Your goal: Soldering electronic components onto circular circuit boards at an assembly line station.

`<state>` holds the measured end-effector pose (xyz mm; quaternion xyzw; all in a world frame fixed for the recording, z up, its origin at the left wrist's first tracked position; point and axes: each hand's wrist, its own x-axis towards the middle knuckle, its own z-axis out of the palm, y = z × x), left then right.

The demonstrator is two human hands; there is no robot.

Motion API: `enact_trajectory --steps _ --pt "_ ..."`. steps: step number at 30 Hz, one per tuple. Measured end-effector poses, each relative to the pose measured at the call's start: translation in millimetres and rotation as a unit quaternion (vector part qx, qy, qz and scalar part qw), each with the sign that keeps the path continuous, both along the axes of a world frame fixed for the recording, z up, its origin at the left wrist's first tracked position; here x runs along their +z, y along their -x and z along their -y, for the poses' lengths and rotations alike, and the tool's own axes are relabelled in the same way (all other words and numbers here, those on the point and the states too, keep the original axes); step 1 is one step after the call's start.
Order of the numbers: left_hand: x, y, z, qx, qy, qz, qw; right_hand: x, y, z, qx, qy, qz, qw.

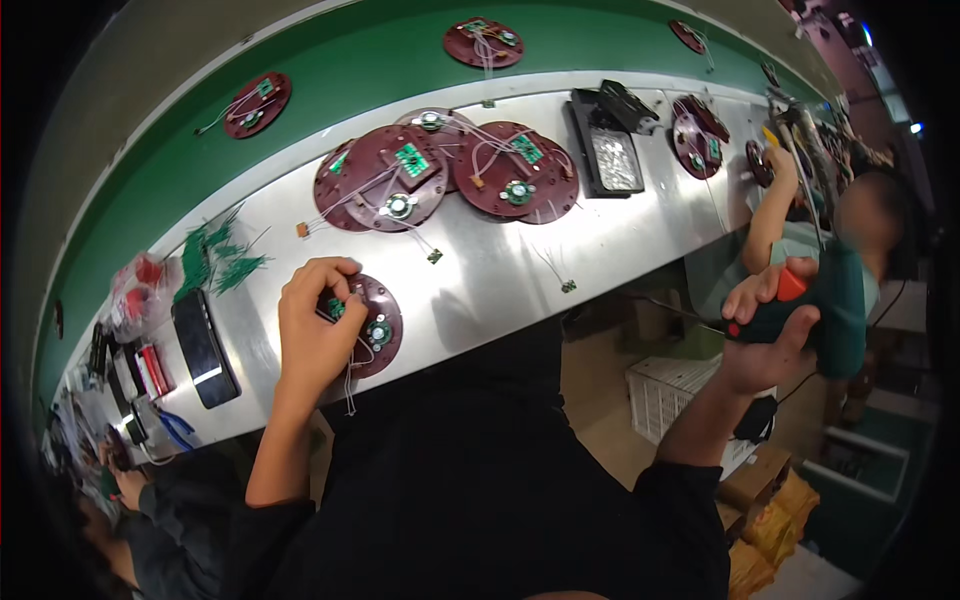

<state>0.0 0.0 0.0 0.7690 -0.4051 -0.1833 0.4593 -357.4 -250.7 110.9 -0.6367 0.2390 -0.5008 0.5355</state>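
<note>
My left hand rests over a round maroon disc near the front edge of the bench. Its thumb and fingers are pinched together above a green circuit board on the disc; what lies between them is hidden. Thin white wires hang from the disc past the bench edge, and a small round speaker-like part sits beside my thumb. Raised at the right, clear of the bench, my right hand grips a dark green power drill with red controls. A long thin bit seems to point up from it.
Several maroon discs with boards and wires overlap on the metal bench. A black tray of screws stands right of them. A phone, green wires and blue pliers lie left. Co-workers flank me; more discs ride the green belt.
</note>
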Motion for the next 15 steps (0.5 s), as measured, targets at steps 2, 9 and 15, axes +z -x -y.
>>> enact_trajectory --steps 2,9,15 --pt "0.8 -3.0 -6.2 0.023 -0.006 0.007 1.000 -16.3 -3.9 -11.9 -0.016 0.092 0.051 0.994" --pt "2.5 -2.4 0.6 -0.015 -0.006 0.017 1.000 -142.9 -35.2 -19.0 -0.173 -0.063 -0.110 0.977" --pt "4.7 -3.2 -10.5 -0.014 -0.007 0.055 0.998 -150.8 -36.8 -32.7 -0.101 0.097 -0.035 0.990"
